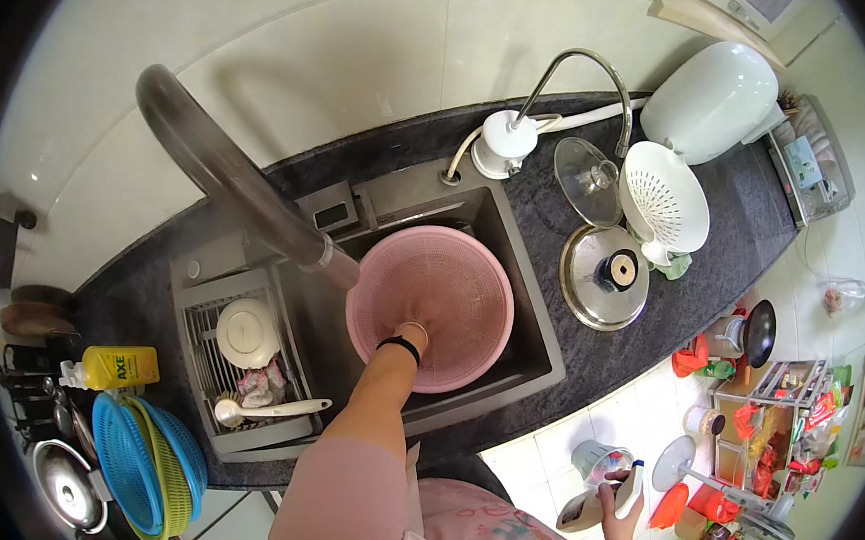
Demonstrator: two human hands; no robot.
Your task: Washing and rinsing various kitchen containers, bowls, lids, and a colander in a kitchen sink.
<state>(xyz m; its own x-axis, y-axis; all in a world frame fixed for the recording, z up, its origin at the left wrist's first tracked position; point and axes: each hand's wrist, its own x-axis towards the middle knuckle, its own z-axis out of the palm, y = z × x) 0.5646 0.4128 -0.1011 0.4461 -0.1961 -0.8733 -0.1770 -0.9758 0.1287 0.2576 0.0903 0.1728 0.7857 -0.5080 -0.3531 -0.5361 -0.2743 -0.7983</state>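
A pink plastic basket or basin (498,341) holding cloudy reddish-brown liquid sits in the dark sink (540,360). My left forearm, with a black band at the wrist, reaches down into it. Below the wrist, my left hand (412,333) is under the liquid, and its fingers are hidden. Away from the counter, low on the right, my right hand (616,514) grips a white plastic bottle (629,493) with a blue top and a dark label. The spout of a dark grey faucet (245,170) hangs over the basin's left rim.
A drying rack (209,361) at the sink's left holds a bowl (247,332), a cloth and a ladle. Farther left are a yellow soap bottle (119,365) and stacked colanders (126,457). Pot lids (602,277), a white strainer (664,193) and a water filter tap (505,141) stand right.
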